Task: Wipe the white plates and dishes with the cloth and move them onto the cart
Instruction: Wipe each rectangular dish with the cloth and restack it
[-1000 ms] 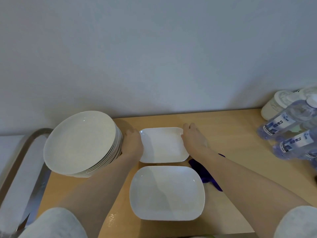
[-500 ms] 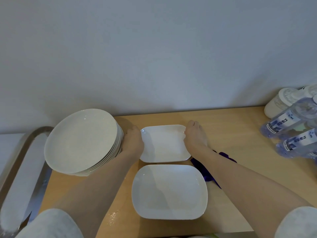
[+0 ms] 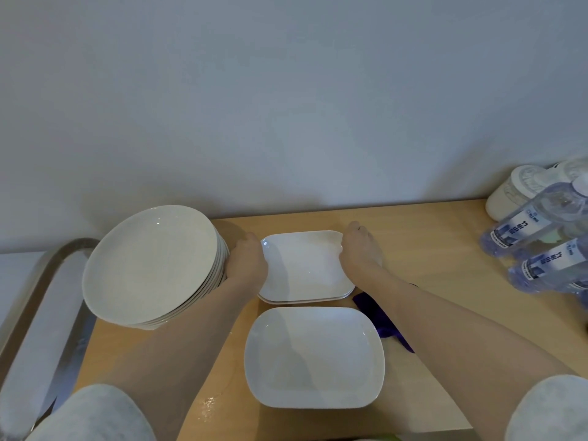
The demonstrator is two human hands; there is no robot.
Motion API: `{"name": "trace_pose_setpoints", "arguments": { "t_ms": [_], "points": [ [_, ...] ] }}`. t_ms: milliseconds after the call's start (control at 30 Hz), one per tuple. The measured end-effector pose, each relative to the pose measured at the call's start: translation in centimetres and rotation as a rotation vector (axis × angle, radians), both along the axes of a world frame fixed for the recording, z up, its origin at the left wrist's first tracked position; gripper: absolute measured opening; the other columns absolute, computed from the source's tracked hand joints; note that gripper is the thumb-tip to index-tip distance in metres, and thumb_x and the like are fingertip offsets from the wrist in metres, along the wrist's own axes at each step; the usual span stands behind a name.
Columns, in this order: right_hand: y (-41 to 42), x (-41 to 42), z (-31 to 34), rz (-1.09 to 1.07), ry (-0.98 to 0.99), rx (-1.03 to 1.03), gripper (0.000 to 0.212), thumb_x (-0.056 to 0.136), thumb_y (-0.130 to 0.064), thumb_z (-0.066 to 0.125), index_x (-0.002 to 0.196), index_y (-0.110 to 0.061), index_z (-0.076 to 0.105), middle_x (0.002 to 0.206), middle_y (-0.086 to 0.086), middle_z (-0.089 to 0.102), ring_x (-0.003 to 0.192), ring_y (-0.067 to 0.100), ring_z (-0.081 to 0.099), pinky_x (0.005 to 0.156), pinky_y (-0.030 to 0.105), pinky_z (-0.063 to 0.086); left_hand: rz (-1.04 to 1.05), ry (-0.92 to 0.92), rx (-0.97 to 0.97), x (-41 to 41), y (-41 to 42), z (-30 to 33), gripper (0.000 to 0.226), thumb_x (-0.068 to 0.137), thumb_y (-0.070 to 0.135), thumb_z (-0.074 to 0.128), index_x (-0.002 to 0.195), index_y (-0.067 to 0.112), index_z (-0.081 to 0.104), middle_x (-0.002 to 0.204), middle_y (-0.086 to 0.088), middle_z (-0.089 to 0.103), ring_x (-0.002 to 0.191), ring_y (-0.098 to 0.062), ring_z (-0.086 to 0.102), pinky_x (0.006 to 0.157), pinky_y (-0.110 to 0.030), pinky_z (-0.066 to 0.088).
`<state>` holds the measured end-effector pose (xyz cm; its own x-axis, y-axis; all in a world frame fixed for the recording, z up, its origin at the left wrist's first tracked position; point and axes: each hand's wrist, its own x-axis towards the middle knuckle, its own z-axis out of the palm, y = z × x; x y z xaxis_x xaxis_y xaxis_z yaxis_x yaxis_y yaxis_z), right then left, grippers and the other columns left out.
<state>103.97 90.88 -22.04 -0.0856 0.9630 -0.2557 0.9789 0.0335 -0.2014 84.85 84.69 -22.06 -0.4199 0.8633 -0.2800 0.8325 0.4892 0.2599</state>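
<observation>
Both hands, left hand (image 3: 246, 264) and right hand (image 3: 359, 253), grip opposite edges of 2 stacked rectangular dishes (image 3: 304, 268) on the counter (image 3: 445, 281); purple cloth (image 3: 381, 323) lies under the right forearm, round plates (image 3: 149, 265) stacked left.

The one camera sits on my head and looks forward and down, so I see the scene from above and behind my own arms. It faces a plain wall (image 3: 286, 106), which fills the upper half of the view, and the wooden table (image 3: 429, 249) pushed against it fills the lower half. My sleeves crop in at both bottom corners, close to the lens. The wide angle bends the edges: the bottles (image 3: 541, 246) at the right lean inward, and the cart (image 3: 41, 313) curves along the left. There is no second view to overlap.
</observation>
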Motion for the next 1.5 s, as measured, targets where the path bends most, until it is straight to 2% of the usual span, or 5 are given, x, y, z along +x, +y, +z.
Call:
{"name": "trace_pose_setpoints", "arguments": {
  "t_ms": [333,833,1100,1267,1500],
  "points": [
    [-0.7,0.7,1.1,0.021,0.079,0.062,0.044,0.083,0.011,0.043,0.119,-0.014,0.042,0.115,0.011,0.047,0.093,0.026,0.052,0.065,0.032,0.038,-0.025,-0.014,0.065,0.1,-0.3,1.0,0.031,0.09,-0.002,0.042,0.119,0.009,0.041,0.097,-0.015,0.062,0.079,-0.031,0.058,0.058,-0.032,0.044],
    [-3.7,2.2,2.4,0.019,0.132,0.171,0.04,0.092,-0.005,0.041,0.13,-0.018,0.046,0.121,0.008,0.046,0.108,0.026,0.047,0.077,0.032,0.04,-0.01,-0.087,0.2,1.2,-3.3,2.6,0.017,0.088,-0.003,0.041,0.095,0.013,0.041,0.066,0.004,0.042,0.07,-0.026,0.046,0.047,-0.027,0.023],
    [-7.2,2.3,3.7,0.087,-0.039,0.262,0.031,0.094,-0.014,0.041,0.125,-0.012,0.044,0.117,0.008,0.047,0.105,0.024,0.046,0.066,0.028,0.033,-0.015,-0.078,0.228,2.0,-6.1,3.8,0.018,0.089,-0.001,0.042,0.104,0.005,0.049,0.089,-0.012,0.06,0.074,-0.028,0.051,0.056,-0.031,0.034],
    [-9.9,2.8,4.0,0.102,-0.02,0.282,0.035,0.096,-0.029,0.04,0.127,-0.013,0.043,0.117,0.009,0.047,0.104,0.025,0.046,0.071,0.03,0.036,-0.015,-0.058,0.236,2.6,-8.1,4.1,0.026,0.092,0.002,0.041,0.115,0.005,0.052,0.101,-0.013,0.063,0.087,-0.028,0.057,0.065,-0.031,0.04],
    [-13.1,3.3,3.4,0.112,0.01,0.274,0.043,0.094,-0.039,0.043,0.127,-0.012,0.043,0.117,0.009,0.049,0.104,0.027,0.046,0.079,0.033,0.043,0.012,-0.055,0.199,3.4,-10.5,4.3,0.023,0.091,0.001,0.037,0.105,0.004,0.055,0.098,-0.011,0.063,0.085,-0.028,0.059,0.069,-0.035,0.048]
  ]
}}
